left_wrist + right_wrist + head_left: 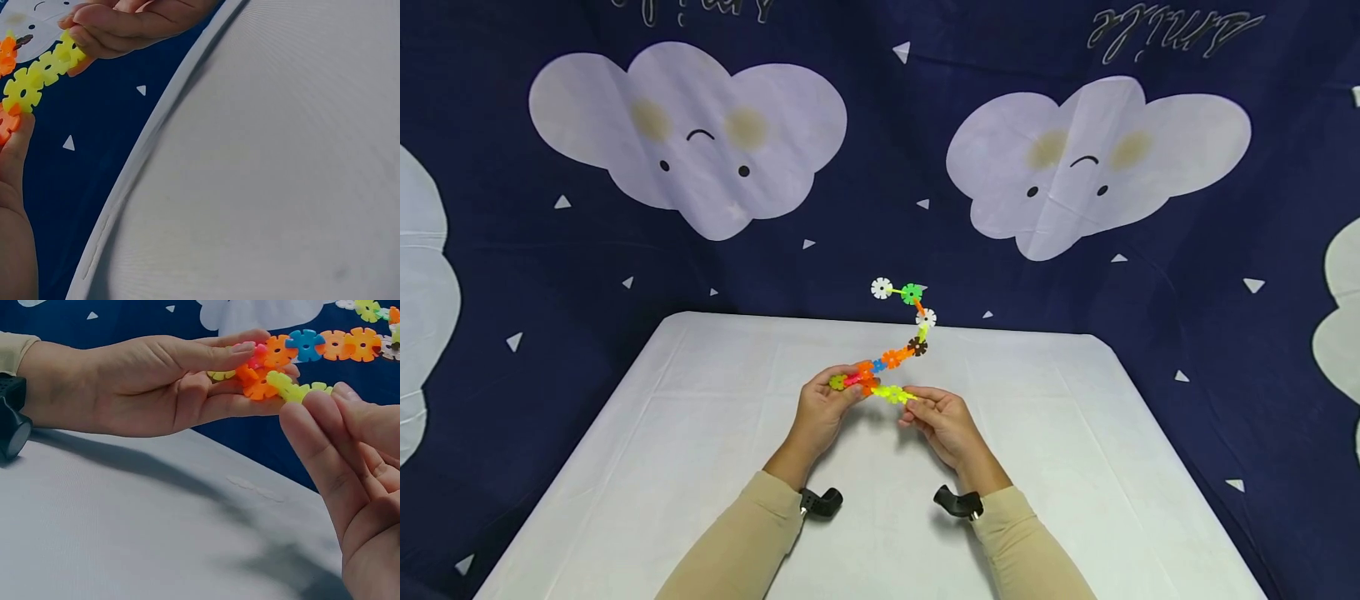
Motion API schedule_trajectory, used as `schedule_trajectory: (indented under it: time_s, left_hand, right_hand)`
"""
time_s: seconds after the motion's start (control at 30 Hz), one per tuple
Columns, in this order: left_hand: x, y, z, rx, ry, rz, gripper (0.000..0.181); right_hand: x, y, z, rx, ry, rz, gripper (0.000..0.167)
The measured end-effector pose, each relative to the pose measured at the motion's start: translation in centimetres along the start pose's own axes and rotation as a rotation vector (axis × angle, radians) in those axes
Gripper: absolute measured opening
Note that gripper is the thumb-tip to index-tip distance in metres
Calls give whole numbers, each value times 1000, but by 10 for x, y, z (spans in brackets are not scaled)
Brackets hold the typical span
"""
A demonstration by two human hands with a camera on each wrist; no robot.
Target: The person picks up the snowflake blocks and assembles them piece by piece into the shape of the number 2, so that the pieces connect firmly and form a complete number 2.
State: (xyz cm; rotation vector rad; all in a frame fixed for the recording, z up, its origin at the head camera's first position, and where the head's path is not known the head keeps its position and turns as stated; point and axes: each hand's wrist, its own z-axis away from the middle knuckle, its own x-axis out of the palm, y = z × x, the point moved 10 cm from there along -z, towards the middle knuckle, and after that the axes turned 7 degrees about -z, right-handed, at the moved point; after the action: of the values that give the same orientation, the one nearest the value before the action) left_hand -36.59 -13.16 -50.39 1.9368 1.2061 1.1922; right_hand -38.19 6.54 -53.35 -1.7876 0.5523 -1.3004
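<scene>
Above the white table, both hands hold a chain of interlocking plastic snowflake discs (891, 359) in orange, blue, brown, white, green, pink and yellow. My left hand (822, 410) pinches the cluster of orange and pink discs (260, 389) between thumb and fingers. Thumb and fingertips of my right hand (946, 423) pinch the end of a short yellow branch (44, 70) that runs out of that cluster. From the cluster the longer branch curves up and away, ending in a green disc (912, 293) and a white disc (882, 288). Fingers hide part of the cluster and the yellow tip.
A white-covered table (700, 517) lies below the hands, its far edge just behind the chain. Beyond it hangs a dark blue cloth (880, 167) printed with clouds and small triangles. A black wrist device (958, 502) sits at each sleeve cuff.
</scene>
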Motion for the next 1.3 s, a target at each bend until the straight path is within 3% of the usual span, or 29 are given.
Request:
schedule_trajectory:
  time_s: [0.2,0.7,1.1,1.3]
  left_hand:
    - [-1,0,1,-15,15,1,30]
    - [5,-1,-1,-24,-39,-22,29]
    - [2,0,1,-1,2,26,29]
    - [-4,-3,1,-20,58,59,32]
  right_hand:
    - [0,1,0,10,2,7,34]
    - [-4,3,-1,32,15,0,27]
    - [2,0,-1,-9,-91,-9,34]
    - [3,-1,0,13,-103,-7,39]
